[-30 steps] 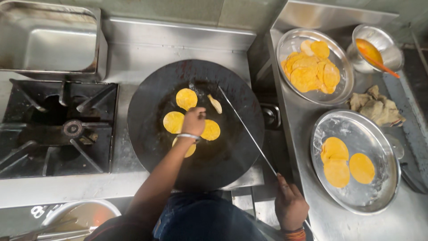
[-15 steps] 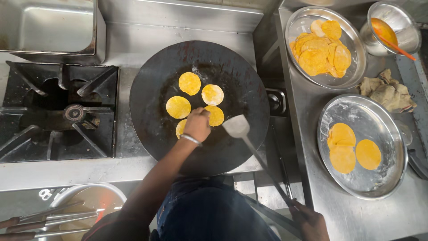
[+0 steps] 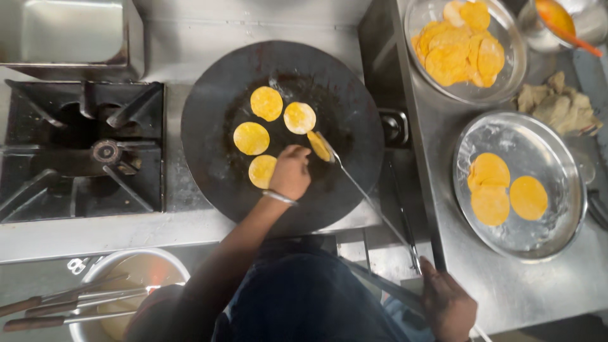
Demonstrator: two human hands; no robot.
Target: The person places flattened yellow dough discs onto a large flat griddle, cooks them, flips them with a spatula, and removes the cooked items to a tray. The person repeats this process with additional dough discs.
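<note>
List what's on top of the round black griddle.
On the griddle: five yellow discs, one tilted on the spatula blade. The left hand hovers over them, covering part of one disc. The right hand holds the spatula handle.

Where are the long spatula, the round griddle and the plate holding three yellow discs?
spatula (image 3: 364,193), head view, on its thin metal shaft.
griddle (image 3: 209,114), head view, on bare dark surface.
plate (image 3: 551,142), head view, on bare inner metal.

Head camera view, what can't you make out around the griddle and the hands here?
- Yellow disc nearest the left hand: partly hidden by that hand.
- Right hand: its grip on the spatula handle is not clear.
- Orange bowl: cut off by the top edge.
</note>
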